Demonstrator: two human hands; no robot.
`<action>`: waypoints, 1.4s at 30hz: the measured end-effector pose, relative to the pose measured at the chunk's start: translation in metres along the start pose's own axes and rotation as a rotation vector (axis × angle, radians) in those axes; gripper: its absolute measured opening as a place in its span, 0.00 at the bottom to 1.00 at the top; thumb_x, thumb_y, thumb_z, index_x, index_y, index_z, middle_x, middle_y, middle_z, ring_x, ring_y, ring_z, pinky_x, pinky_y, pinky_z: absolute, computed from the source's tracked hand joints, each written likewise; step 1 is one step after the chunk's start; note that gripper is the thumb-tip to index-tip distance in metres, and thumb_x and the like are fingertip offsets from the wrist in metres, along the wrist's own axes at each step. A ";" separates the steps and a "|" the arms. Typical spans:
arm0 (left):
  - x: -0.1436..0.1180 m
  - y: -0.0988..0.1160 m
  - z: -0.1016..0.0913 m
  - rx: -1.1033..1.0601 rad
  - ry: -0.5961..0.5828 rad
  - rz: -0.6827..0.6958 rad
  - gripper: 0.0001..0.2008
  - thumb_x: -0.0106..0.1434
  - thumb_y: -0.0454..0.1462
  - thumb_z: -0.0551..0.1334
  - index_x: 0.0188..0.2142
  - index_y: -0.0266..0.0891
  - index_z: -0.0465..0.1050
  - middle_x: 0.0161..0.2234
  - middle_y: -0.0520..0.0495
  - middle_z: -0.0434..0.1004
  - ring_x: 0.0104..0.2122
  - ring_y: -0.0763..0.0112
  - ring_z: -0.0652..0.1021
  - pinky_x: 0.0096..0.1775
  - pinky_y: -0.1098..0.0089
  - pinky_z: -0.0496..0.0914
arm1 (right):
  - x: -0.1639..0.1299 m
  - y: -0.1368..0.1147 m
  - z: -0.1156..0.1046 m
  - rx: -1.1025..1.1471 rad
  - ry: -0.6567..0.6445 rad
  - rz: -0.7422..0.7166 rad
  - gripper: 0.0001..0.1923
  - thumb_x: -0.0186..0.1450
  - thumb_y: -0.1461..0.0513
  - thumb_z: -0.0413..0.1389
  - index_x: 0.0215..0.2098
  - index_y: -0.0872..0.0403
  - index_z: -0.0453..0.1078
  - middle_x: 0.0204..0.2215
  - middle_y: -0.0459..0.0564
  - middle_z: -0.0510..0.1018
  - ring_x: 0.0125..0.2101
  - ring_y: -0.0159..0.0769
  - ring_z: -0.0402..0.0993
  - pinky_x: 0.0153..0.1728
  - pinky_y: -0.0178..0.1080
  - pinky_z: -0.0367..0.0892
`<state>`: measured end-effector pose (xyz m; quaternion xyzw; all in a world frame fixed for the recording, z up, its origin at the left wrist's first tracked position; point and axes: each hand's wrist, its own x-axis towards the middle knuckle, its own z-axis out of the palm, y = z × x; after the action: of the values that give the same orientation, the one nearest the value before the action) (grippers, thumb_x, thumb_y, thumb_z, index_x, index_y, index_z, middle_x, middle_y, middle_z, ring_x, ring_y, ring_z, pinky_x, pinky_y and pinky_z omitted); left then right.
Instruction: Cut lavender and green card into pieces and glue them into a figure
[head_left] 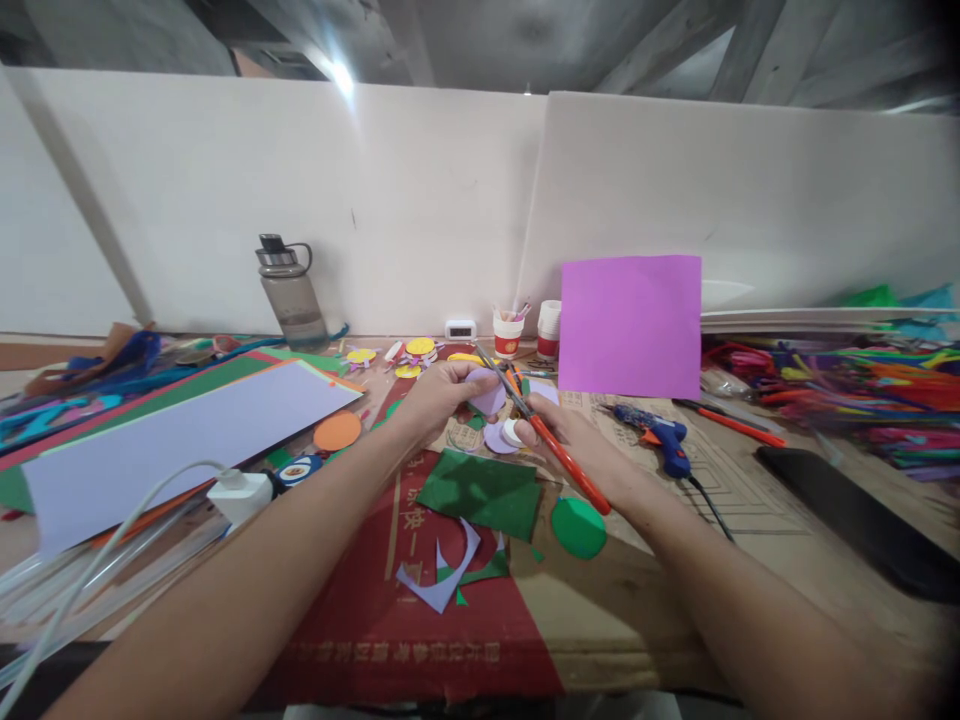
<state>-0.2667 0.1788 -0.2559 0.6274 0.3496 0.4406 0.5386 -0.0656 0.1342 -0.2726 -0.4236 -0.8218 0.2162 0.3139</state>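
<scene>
Between the fingers of my left hand (442, 398) is a lavender paper disc (487, 394). My right hand (566, 435) is closed around a long red-handled tool (566, 462) with a slim dark metal end, which reaches up past the disc's right edge. Its exact kind is unclear. Under my hands lie more lavender discs (498, 438) and a small white round piece (513, 432). Closer to me are a dark green sheet (480, 488), a green disc (578, 528) and curved lavender offcuts (442, 580).
A blue glue gun (667, 440) and a black phone-like slab (855, 515) lie at right. Behind stand a purple sheet (631, 325), paper cups (508, 335) and a water bottle (292, 295). Paper sheets (187, 440) and a white plug (240, 495) are left.
</scene>
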 end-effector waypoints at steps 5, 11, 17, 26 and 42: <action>0.001 -0.001 -0.006 0.060 -0.007 -0.036 0.18 0.54 0.48 0.68 0.29 0.35 0.71 0.25 0.49 0.76 0.19 0.77 0.75 0.17 0.78 0.54 | 0.000 -0.002 -0.002 0.002 -0.004 0.003 0.11 0.68 0.53 0.51 0.34 0.52 0.62 0.29 0.43 0.68 0.28 0.31 0.61 0.29 0.33 0.58; 0.002 -0.005 -0.006 0.054 0.035 -0.029 0.18 0.52 0.48 0.69 0.30 0.34 0.73 0.26 0.49 0.74 0.22 0.77 0.73 0.21 0.77 0.63 | -0.002 -0.006 -0.003 0.028 -0.028 0.065 0.13 0.68 0.51 0.51 0.34 0.52 0.62 0.28 0.43 0.68 0.29 0.31 0.62 0.29 0.33 0.57; 0.003 -0.003 -0.005 0.053 0.035 -0.047 0.20 0.50 0.49 0.70 0.30 0.34 0.74 0.26 0.49 0.74 0.23 0.76 0.72 0.23 0.76 0.66 | -0.003 -0.008 -0.004 0.028 -0.038 0.061 0.13 0.68 0.51 0.50 0.34 0.52 0.62 0.26 0.42 0.66 0.27 0.30 0.60 0.27 0.32 0.55; 0.001 -0.001 0.001 -0.028 0.128 -0.078 0.21 0.44 0.49 0.73 0.29 0.35 0.74 0.25 0.51 0.73 0.24 0.77 0.71 0.25 0.76 0.63 | -0.003 -0.008 0.000 0.061 -0.010 0.065 0.13 0.68 0.51 0.50 0.34 0.52 0.61 0.27 0.43 0.68 0.27 0.31 0.62 0.29 0.34 0.59; 0.001 -0.002 -0.004 0.062 0.062 -0.082 0.19 0.47 0.47 0.72 0.27 0.34 0.73 0.24 0.51 0.72 0.22 0.78 0.69 0.24 0.76 0.62 | -0.004 -0.013 -0.003 0.067 -0.014 0.059 0.15 0.68 0.50 0.50 0.34 0.53 0.62 0.27 0.43 0.67 0.27 0.31 0.60 0.28 0.33 0.57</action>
<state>-0.2699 0.1812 -0.2572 0.6151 0.4049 0.4262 0.5255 -0.0693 0.1236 -0.2635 -0.4357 -0.8033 0.2555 0.3157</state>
